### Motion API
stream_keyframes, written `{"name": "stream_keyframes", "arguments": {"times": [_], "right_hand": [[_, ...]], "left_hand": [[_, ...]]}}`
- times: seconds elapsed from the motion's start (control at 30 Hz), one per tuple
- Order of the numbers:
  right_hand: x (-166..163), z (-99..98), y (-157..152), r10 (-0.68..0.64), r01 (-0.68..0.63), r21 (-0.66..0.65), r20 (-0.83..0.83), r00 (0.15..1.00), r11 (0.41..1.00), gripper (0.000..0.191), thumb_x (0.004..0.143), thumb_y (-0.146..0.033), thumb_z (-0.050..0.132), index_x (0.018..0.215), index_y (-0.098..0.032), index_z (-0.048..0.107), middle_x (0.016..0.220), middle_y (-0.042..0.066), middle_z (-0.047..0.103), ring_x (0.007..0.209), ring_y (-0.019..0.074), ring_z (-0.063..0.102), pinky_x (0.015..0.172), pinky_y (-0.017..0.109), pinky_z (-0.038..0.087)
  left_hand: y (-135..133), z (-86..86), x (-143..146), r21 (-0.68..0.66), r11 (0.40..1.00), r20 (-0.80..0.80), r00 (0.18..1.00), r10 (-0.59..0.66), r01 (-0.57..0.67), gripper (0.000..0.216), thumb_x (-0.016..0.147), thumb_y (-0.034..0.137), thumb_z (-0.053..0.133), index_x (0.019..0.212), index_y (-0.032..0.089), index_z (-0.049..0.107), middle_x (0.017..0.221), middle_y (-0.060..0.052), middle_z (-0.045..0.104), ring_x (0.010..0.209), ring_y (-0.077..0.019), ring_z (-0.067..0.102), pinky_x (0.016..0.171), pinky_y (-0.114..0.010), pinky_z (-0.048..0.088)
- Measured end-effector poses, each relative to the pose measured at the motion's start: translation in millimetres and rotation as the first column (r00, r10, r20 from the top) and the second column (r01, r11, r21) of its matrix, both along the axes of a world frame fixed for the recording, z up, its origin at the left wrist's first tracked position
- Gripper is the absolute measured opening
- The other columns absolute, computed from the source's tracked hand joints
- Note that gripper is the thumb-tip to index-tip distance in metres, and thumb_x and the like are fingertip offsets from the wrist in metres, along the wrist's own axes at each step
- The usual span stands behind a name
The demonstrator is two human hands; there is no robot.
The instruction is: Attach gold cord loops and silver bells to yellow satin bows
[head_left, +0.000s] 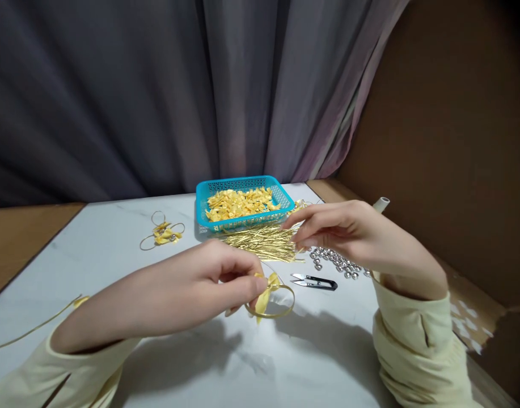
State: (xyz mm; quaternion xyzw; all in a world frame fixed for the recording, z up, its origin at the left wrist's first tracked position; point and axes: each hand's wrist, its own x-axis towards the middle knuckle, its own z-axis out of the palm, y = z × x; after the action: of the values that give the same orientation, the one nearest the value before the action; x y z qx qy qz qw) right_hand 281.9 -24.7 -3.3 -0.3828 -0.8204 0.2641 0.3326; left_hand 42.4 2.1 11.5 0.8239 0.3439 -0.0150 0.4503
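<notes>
My left hand (225, 277) is closed in a pinch on a yellow ribbon bow (263, 297) with a gold wire loop (291, 306), held above the white table. A thin strand rises from the bow near the fingertips. My right hand (332, 229) hangs over the right end of a pile of gold twist ties (262, 242), its fingers curved and apart, with nothing visible in them. Small shiny silver pieces (338, 262) lie scattered just below that hand. Between the hands, black-handled thread snips (315, 281) rest on the table.
A blue plastic basket (202, 205) holding many yellow ribbon bows (238, 203) stands at the back. Looped bows (164, 233) lie at the left, and more lie behind my right hand. A single gold tie (34, 328) passes by my left forearm. A grey curtain (157, 96) hangs behind.
</notes>
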Motion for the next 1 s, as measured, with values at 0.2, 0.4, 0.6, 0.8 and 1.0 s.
{"name": "stream_keyframes", "arguments": {"times": [0.2, 0.4, 0.6, 0.8, 1.0], "right_hand": [[0, -6.0, 11, -0.104, 0.032, -0.22, -0.32, 0.942, 0.975, 0.003, 0.079, -0.015, 0.069, 0.08, -0.014, 0.071, 0.092, 0.007, 0.068, 0.083, 0.0128, 0.065, 0.07, 0.023, 0.054], [-9, -23.8, 32, -0.178, -0.189, -0.448, -0.656, 0.734, 0.874, 0.012, 0.074, -0.012, 0.071, 0.085, -0.017, 0.071, 0.094, 0.003, 0.071, 0.083, 0.0099, 0.067, 0.083, 0.023, 0.053], [-18, -26.8, 36, -0.263, -0.428, -0.561, -0.773, 0.578, 0.709, 0.022, 0.074, -0.004, 0.061, 0.089, -0.017, 0.069, 0.093, 0.003, 0.072, 0.089, 0.0084, 0.068, 0.089, 0.019, 0.051], [-20, -19.2, 22, -0.174, -0.413, -0.533, -0.743, 0.647, 0.739, 0.014, 0.073, -0.01, 0.064, 0.083, -0.018, 0.072, 0.096, 0.003, 0.073, 0.084, 0.0101, 0.068, 0.087, 0.022, 0.054], [-19, -13.2, 8, -0.046, -0.44, -0.443, -0.744, 0.667, 0.781, 0.013, 0.075, -0.013, 0.067, 0.081, -0.022, 0.073, 0.091, 0.001, 0.073, 0.076, 0.0101, 0.068, 0.081, 0.026, 0.056]], "left_hand": [[-1, -1.4, 1, 0.033, 0.999, 0.003, 1.0, 0.003, -0.004, 0.033, 0.09, 0.037, 0.044, 0.063, 0.019, 0.049, 0.059, 0.005, 0.038, 0.054, -0.0106, 0.036, 0.048, -0.023, 0.028], [0, -4.4, 2, 0.099, 0.995, -0.019, 1.0, 0.021, -0.019, 0.033, 0.091, 0.037, 0.042, 0.064, 0.018, 0.05, 0.06, 0.005, 0.038, 0.054, -0.0106, 0.036, 0.048, -0.023, 0.027], [8, -4.9, -5, 0.135, 0.987, -0.021, 0.996, 0.091, -0.087, 0.029, 0.09, 0.033, 0.044, 0.066, 0.018, 0.05, 0.06, 0.005, 0.036, 0.054, -0.0109, 0.033, 0.048, -0.024, 0.025], [12, -2.4, -14, 0.111, 0.99, -0.023, 0.996, 0.091, -0.088, 0.03, 0.09, 0.035, 0.044, 0.068, 0.019, 0.055, 0.059, 0.004, 0.036, 0.053, -0.0111, 0.033, 0.046, -0.024, 0.025], [12, 3.7, -6, 0.064, 0.994, 0.003, 0.997, 0.083, -0.083, 0.031, 0.086, 0.036, 0.049, 0.061, 0.018, 0.049, 0.057, 0.005, 0.038, 0.051, -0.0098, 0.034, 0.046, -0.021, 0.027]]}}
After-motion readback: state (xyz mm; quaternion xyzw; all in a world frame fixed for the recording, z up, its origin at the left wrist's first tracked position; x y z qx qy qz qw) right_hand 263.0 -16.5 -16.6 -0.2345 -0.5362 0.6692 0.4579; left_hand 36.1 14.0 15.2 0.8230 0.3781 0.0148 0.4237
